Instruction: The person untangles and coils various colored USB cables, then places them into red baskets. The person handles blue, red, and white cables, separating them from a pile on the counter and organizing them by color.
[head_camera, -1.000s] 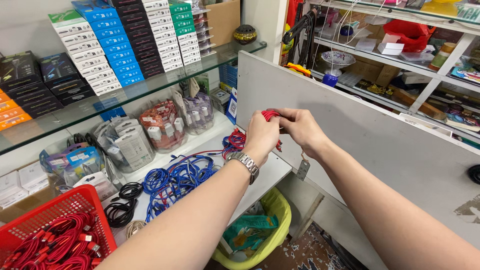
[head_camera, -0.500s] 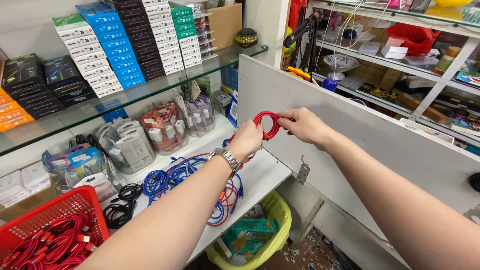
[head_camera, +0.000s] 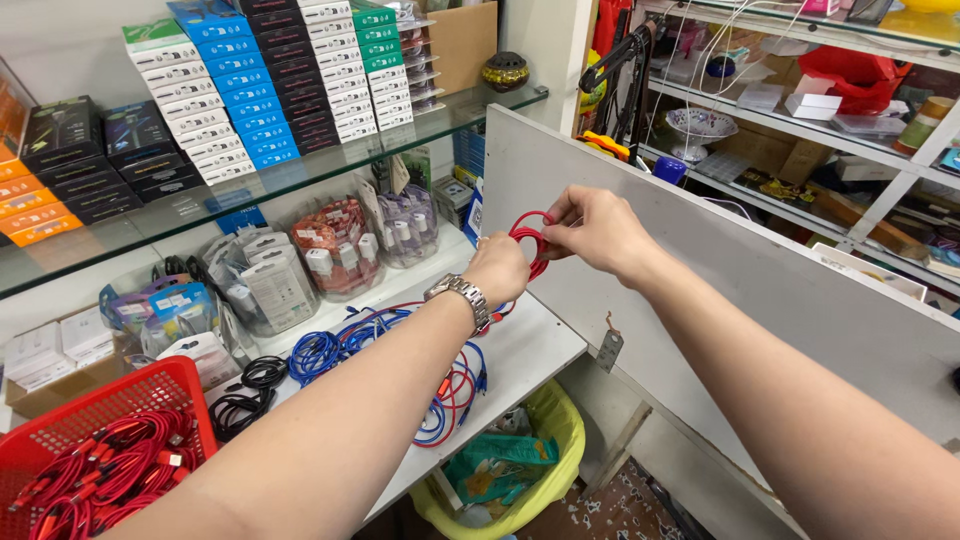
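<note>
A red cable, wound into a small coil, is held between both hands above the white shelf: the left hand, a metal wristwatch at its wrist, is closed around the coil's lower side, and the right hand is pinched on its upper edge with thumb and fingertips. Below and behind the left hand a loose tangle of blue and red cables is spread on the shelf, with a yellow bin underneath it. Far back along the left forearm a red basket filled with red cables is seen.
</note>
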